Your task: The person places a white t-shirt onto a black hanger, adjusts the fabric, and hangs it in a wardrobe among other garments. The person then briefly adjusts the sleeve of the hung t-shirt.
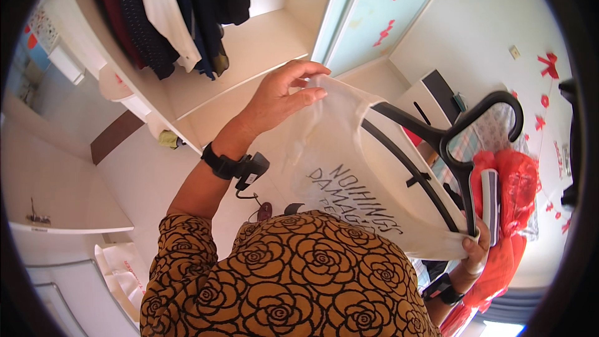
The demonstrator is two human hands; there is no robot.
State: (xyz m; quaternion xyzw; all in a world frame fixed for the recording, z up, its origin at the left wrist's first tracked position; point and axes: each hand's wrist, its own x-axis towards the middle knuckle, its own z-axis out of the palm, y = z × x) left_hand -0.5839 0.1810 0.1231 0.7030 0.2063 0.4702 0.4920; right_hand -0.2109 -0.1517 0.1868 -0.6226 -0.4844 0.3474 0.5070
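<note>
A white sleeveless top [327,140] with black lettering on its front hangs on a black plastic clothes hanger [444,142], held up before my chest. My left hand [281,96] pinches the top's shoulder fabric between thumb and fingers, beyond the near end of the hanger. At the other shoulder, my right hand [476,248] grips the fabric around the hanger's end. The hook points away to the right, and one hanger arm runs inside the neckline. Part of my right hand is hidden behind the cloth.
An open wardrobe [252,42] with several hanging garments [164,14] stands ahead, beside a pale blue sliding door [388,9]. Red plastic-wrapped bundles [514,192] lie at the right. A white paper bag [119,267] stands at lower left. A dark shoe [265,210] is on the floor.
</note>
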